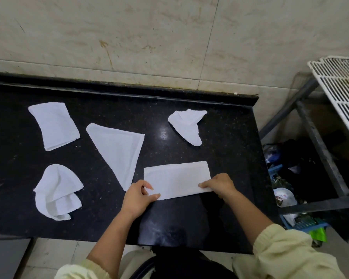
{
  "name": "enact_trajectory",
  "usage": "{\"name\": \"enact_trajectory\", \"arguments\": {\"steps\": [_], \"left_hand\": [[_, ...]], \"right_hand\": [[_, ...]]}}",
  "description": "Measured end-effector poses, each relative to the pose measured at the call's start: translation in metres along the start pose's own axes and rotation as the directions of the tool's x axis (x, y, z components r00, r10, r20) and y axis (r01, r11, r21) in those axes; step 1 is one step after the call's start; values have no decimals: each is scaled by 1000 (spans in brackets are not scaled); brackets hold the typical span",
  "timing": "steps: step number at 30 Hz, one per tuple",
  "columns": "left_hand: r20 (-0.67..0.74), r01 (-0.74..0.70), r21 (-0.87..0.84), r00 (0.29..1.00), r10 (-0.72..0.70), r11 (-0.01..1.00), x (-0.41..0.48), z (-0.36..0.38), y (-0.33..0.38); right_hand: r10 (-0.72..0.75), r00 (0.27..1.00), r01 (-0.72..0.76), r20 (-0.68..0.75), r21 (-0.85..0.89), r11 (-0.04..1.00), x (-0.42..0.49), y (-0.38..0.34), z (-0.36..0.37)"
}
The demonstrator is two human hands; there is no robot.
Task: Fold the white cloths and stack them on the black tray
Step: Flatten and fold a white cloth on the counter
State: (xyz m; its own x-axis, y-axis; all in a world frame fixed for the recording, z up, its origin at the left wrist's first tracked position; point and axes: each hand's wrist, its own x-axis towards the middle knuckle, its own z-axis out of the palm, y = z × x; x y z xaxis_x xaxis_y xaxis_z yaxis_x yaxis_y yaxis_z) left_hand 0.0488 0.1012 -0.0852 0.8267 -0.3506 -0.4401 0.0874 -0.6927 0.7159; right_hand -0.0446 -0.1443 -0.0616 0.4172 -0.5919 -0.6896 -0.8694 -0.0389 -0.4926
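Note:
Several white cloths lie on a black stone counter point(220, 208). Nearest me is a cloth folded into a long rectangle point(176, 178). My left hand point(138, 195) pinches its near-left corner, and my right hand point(220, 184) pinches its near-right corner. A triangular folded cloth point(119, 150) lies just to the left of it. A folded rectangle cloth point(54, 125) sits at the far left. A rumpled cloth point(57, 191) lies at the near left, and a small crumpled cloth point(187, 125) at the back right. No black tray is in view.
A tiled wall point(149, 37) backs the counter. Right of the counter's edge stands a metal frame point(318, 141) with a white wire rack point(338, 87) on top and clutter on the floor beneath it. The counter's front edge is right by my body.

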Motion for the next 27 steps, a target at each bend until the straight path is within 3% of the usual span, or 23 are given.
{"name": "enact_trajectory", "arguments": {"steps": [6,11,13,16,20,27], "left_hand": [[87,76,-148,994,-64,986,8,-7,-2],[103,89,-181,992,-71,979,11,-10,-4],[112,97,-220,991,-74,971,10,-12,-3],[124,133,-304,987,-99,944,9,-15,0],[154,186,-373,979,-137,909,8,-17,3],[184,196,-398,974,-132,896,8,-21,4]], "right_hand": [[-56,993,73,-102,168,983,1,-3,2],[78,992,-24,-95,472,881,-1,-15,4],[46,983,40,-176,457,889,-5,-19,6],[-121,972,189,-199,370,910,-19,-30,14],[-289,951,308,-108,309,900,-38,-50,34],[-362,932,351,28,187,918,-46,-77,86]]}}
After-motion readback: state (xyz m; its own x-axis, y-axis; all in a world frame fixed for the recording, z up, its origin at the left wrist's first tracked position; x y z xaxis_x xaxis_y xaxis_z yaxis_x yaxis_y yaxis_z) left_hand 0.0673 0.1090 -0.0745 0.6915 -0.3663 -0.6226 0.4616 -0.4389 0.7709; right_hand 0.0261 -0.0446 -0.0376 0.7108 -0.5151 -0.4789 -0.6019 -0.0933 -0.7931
